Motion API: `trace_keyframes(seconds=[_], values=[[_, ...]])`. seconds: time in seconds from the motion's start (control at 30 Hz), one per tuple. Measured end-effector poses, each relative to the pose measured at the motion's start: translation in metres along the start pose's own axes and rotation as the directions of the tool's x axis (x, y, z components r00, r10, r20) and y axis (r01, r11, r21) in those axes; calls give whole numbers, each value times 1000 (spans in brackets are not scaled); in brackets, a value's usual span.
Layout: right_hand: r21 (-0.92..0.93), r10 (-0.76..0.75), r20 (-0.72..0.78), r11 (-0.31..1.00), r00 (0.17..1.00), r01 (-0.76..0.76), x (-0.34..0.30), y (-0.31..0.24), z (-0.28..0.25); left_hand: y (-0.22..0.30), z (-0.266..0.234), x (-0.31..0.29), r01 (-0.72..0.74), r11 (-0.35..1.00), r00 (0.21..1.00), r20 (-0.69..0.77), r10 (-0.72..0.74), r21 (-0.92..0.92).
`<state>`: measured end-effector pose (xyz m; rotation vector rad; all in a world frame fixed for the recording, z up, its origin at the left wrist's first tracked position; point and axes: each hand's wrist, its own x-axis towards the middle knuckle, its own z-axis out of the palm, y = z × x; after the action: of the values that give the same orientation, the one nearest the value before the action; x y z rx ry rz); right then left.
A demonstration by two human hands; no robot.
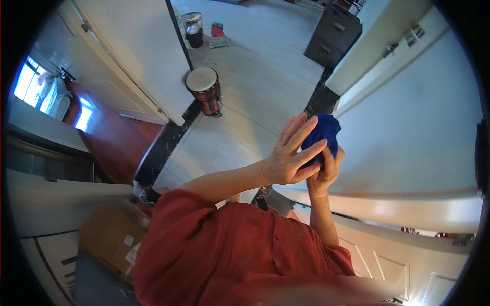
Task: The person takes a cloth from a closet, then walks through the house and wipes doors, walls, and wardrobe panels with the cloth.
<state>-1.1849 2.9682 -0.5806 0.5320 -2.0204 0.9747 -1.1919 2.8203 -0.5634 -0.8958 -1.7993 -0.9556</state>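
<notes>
From here: right hand [328,171] has its grip wrapped around blue cloth [327,130]; left hand [287,159] splayed alongside, contact unclear. Drum [205,91] stands farther off.

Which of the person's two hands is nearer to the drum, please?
Left. In the picture, the left hand is to the lower right of the drum; the right hand, holding the blue cloth, is farther right.

Illumination was moderate and cool. Daylight overexposed the window [29,82] at far left and laid glare on the wooden floor [113,140]. Straight edges bowed toward the rim; corners fell to black. A red shape [319,289] at bottom was apparently out of focus.
</notes>
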Motion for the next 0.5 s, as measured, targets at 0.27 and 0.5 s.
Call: trace_keyframes(seconds=[0.27, 0.5], values=[[-96, 168, -206, 977, 964, -190, 111, 77, 95, -93, -33, 8, 136, 991, 950, 286, -125, -16], [11, 328, -399, 935, 856, -354, 185, 186, 158, -218, 6, 44, 62, 997, 910, 408, -76, 46]])
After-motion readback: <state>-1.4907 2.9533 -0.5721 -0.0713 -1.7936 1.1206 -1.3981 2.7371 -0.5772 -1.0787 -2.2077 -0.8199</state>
